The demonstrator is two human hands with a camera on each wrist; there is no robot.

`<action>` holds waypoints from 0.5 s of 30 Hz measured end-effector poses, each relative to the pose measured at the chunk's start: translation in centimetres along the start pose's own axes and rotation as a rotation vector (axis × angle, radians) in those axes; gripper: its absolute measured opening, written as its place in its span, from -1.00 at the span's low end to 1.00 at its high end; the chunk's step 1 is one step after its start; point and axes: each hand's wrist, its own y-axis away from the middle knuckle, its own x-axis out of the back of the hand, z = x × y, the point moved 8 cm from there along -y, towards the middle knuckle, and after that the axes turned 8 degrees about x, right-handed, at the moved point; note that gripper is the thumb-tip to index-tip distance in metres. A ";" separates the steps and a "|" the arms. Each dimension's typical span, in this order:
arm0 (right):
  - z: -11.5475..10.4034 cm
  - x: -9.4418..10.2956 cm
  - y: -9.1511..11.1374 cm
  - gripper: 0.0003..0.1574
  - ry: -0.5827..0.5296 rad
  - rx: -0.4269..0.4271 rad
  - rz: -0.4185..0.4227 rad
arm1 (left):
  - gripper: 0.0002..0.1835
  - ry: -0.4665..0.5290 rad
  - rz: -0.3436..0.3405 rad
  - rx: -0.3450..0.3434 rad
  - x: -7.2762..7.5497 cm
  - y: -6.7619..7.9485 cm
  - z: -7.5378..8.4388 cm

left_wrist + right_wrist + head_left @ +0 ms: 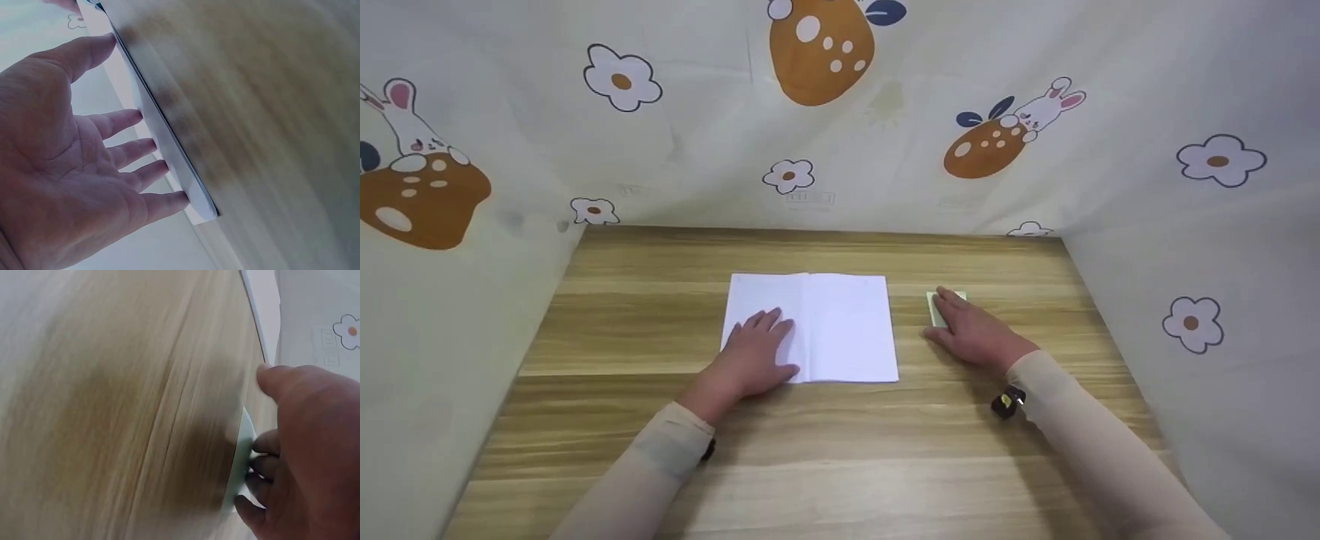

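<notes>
An open notebook (851, 330) with white pages lies flat on the table. Across its left page rests my left hand (754, 356), fingers spread and thumb near the centre fold. The left wrist view shows those fingertips (179, 199) touching the page from above. To the right of the notebook is a small pale green paper pad (239, 464), partly covered by my right hand (975, 334). Its fingers lie extended over the pad, while the thumb (275, 379) points out to the side, toward the notebook.
The wood-grain table (810, 465) is bordered at the back and both sides by a pale curtain (697, 150) printed with rabbits and flowers. A small black device (1006, 403) is at the right wrist.
</notes>
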 end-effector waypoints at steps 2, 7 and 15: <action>-0.2 -0.2 -0.1 0.05 -0.006 -0.002 0.002 | -0.12 0.002 0.000 -0.001 0.0 0.1 -0.1; -0.3 -0.5 -0.6 0.10 -0.023 -0.037 0.004 | -0.13 0.009 -0.002 -0.009 0.0 0.2 -0.1; 0.4 -0.7 -1.5 0.16 -0.019 -0.125 -0.023 | -0.12 0.005 -0.005 -0.003 -0.2 0.1 -0.3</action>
